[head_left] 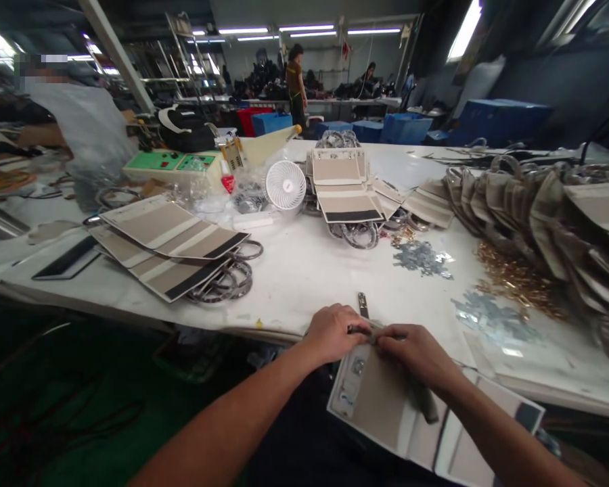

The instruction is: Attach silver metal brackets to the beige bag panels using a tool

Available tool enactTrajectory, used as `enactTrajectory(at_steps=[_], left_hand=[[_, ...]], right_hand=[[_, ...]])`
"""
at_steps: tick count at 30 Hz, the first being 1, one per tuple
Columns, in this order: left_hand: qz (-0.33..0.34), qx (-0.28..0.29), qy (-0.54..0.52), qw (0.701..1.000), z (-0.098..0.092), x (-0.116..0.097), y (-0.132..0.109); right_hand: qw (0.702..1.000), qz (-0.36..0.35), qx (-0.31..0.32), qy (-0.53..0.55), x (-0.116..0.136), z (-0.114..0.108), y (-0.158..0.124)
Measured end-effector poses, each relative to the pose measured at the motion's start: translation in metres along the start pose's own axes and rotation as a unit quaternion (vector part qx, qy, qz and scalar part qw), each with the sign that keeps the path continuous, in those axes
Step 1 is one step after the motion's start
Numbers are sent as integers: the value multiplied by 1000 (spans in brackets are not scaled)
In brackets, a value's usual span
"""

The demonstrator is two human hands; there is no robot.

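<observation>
My left hand [335, 333] and my right hand [417, 353] meet at the near edge of the white table [304, 270], both closed on the top edge of a beige and white bag panel [380, 406] that lies across my lap. A thin dark tool [362, 306] pokes up from between the two hands; which fingers pinch it is unclear. A small metal fitting [358, 366] shows on the panel just below my left hand.
Stacks of similar panels lie at the left [172, 233], the middle back [342, 186] and the right [553, 203]. Silver metal pieces [422, 257] and gold ones [512, 277] are scattered between. A small white fan [285, 184] and green box [175, 162] stand behind. People work farther off.
</observation>
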State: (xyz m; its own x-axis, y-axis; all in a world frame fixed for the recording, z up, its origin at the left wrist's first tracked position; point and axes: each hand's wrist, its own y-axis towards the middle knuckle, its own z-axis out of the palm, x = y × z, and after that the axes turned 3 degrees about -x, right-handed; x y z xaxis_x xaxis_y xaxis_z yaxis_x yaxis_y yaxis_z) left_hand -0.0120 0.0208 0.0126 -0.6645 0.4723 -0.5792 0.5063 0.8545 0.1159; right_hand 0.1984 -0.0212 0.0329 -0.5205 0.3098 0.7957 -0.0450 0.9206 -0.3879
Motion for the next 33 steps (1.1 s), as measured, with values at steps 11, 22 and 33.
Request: enactTrajectory(at_steps=[11, 22, 33], left_hand=[[-12, 8, -9, 1000, -1, 2, 3], [-16, -4, -27, 1000, -1, 1, 1], [14, -31, -1, 999, 9, 4, 0]], right_hand=[[1000, -1, -3, 11, 0, 4, 3], [1000, -2, -20, -22, -1, 1, 2], [999, 20, -16, -44, 1, -1, 5]])
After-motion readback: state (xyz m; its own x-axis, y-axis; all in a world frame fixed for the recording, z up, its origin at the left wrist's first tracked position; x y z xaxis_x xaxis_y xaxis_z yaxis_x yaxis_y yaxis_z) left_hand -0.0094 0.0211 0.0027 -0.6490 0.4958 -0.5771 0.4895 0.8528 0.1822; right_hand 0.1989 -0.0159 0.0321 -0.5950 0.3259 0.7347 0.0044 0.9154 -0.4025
